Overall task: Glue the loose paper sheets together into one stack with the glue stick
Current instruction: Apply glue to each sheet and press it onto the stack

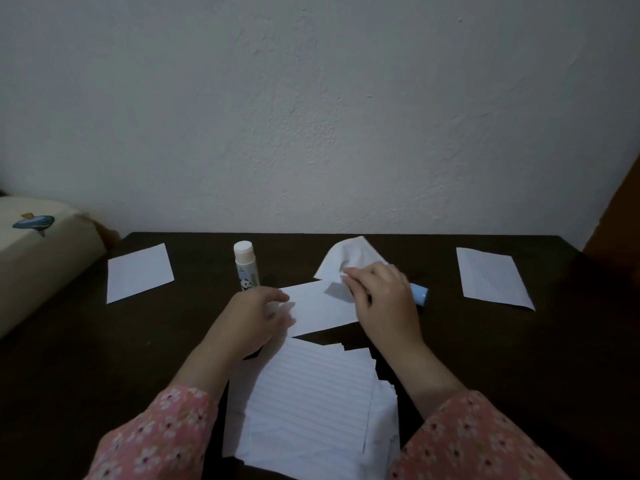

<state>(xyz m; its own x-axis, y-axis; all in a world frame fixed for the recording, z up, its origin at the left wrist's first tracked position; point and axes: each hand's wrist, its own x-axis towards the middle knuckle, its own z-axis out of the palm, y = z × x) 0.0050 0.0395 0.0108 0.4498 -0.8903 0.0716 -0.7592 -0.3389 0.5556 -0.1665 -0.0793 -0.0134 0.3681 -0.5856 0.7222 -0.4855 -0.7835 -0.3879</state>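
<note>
Glue stick (246, 265): white tube with a white cap on, a little panda picture on the side. It stands up straight near the back of the dark table.
Middle sheet (320, 305): white paper lying flat, turned a bit, just in front of the glue stick.
Stack of sheets (311, 396): white paper with thin lines, many sheets piled up, edges not lined up. It lies closest to the person.
Left sheet (138, 271): one white paper, flat, alone, well apart from the others.
Right sheet (493, 278): one lined white paper, flat, alone on the far right.
Crumpled sheet (349, 259): white, bent upward, behind the middle sheet.
</note>
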